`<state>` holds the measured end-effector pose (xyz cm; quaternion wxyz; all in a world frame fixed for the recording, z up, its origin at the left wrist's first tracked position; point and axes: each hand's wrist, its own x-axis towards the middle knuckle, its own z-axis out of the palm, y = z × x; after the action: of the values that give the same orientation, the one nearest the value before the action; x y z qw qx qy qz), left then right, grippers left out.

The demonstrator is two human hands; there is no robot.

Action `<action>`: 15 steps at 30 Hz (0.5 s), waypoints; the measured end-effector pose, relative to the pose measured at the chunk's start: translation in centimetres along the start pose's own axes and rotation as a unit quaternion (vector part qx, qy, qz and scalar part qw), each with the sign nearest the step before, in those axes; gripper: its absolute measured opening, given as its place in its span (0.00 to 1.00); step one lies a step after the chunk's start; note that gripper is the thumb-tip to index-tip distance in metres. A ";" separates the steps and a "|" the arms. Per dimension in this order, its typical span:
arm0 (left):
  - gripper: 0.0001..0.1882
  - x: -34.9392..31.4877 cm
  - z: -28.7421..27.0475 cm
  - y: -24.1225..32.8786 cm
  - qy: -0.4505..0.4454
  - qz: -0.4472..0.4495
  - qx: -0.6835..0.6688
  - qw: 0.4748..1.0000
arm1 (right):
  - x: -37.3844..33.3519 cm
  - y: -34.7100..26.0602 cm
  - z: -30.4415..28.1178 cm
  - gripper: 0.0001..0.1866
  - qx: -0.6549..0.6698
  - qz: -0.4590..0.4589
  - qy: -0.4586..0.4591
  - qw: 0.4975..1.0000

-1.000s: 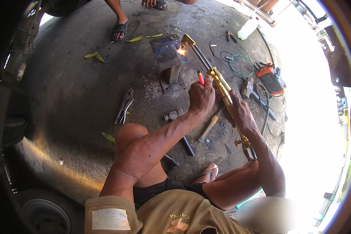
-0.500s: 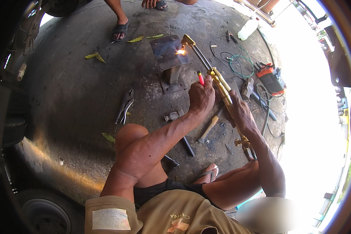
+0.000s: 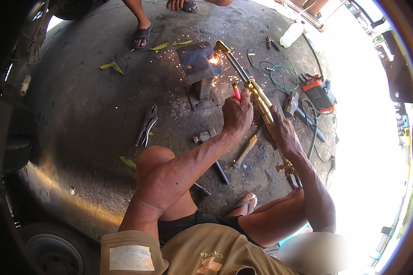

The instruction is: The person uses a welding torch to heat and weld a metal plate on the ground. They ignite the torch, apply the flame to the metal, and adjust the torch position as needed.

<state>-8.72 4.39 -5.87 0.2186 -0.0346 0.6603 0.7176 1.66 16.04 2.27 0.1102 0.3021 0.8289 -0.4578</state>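
Observation:
A brass cutting torch [image 3: 257, 94] runs from my hands up to a dark steel plate [image 3: 198, 62] standing on a small stand. Its tip [image 3: 221, 47] burns at the plate's right edge, where a bright flame [image 3: 214, 60] throws sparks. My left hand [image 3: 237, 114] is closed around the torch's front part and also holds a red lighter [image 3: 237, 91]. My right hand [image 3: 284, 133] grips the torch handle further back, near the valves [image 3: 287, 168].
Locking pliers [image 3: 147, 124] lie on the concrete to the left. A hammer [image 3: 244, 152] and a second small hammer [image 3: 202, 136] lie near my knee. An orange machine [image 3: 320, 92] with coiled wires [image 3: 275, 71] sits right. Another person's sandalled foot [image 3: 142, 34] stands behind the plate.
Sparks now spray around the plate where the flame meets it. Both hands and the torch stay almost in the same place.

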 end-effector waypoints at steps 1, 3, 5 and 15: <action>0.32 0.2 0.0 -0.2 0.001 0.001 -0.001 1.000 | 0.0 -0.1 0.0 0.50 0.001 -0.002 0.000 1.000; 0.32 0.5 0.0 -0.7 0.005 0.004 0.001 1.000 | 0.0 -0.2 0.1 0.50 0.002 -0.006 0.000 1.000; 0.32 0.4 0.0 -0.4 0.012 0.008 0.014 1.000 | -0.1 -0.3 0.0 0.50 0.002 -0.010 0.001 1.000; 0.30 -1.4 -0.4 2.5 0.028 0.006 0.078 0.997 | 0.3 0.1 0.0 0.50 0.001 0.004 0.000 1.000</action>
<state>-8.49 3.52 -3.17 0.1974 -0.0336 0.7204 0.6640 1.50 16.19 2.09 0.1121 0.3054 0.8271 -0.4583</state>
